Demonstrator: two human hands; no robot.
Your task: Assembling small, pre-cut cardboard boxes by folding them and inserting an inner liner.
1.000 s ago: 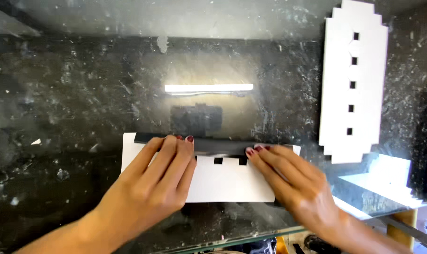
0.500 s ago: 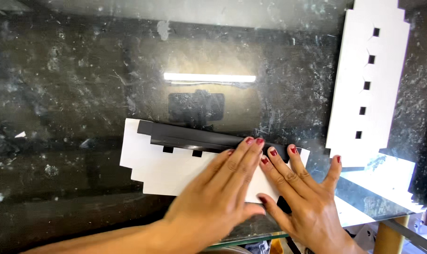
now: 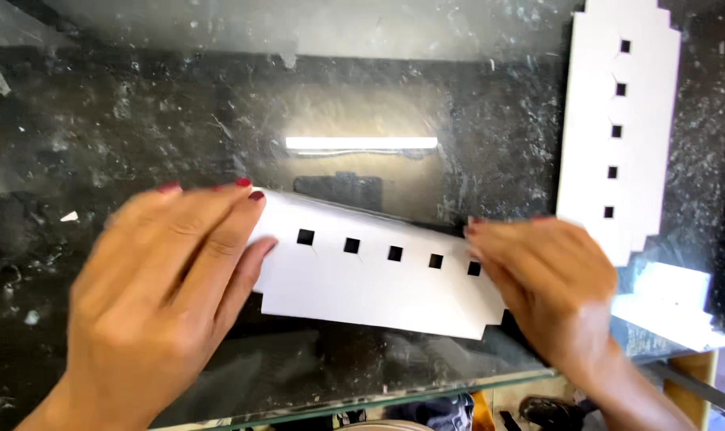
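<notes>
A dusty, scratched black glass tabletop point(image 3: 139, 120) fills the view, mirroring a bright strip light beyond the fingertips. Beyond and outside the right hand lies a long white die-cut card blank point(image 3: 618, 128) with stepped edges and a row of five small square holes, flat and untouched. Between the two hands lies a second white die-cut card sheet point(image 3: 378, 279), slightly tilted, its own row of square holes running from hand to hand. The left hand point(image 3: 167, 295), fingers together and flat, presses down on the sheet's near-left end; the right hand point(image 3: 546, 279), blurred, covers the opposite end, fingers laid on the card, though whether it presses or pinches the edge cannot be told. Judging by this, holding both ends evenly and running the fingers along the hole line would keep any crease straight. No printed label or sign shows on either sheet. Past the table's near edge, dark clutter sits below the wrists
</notes>
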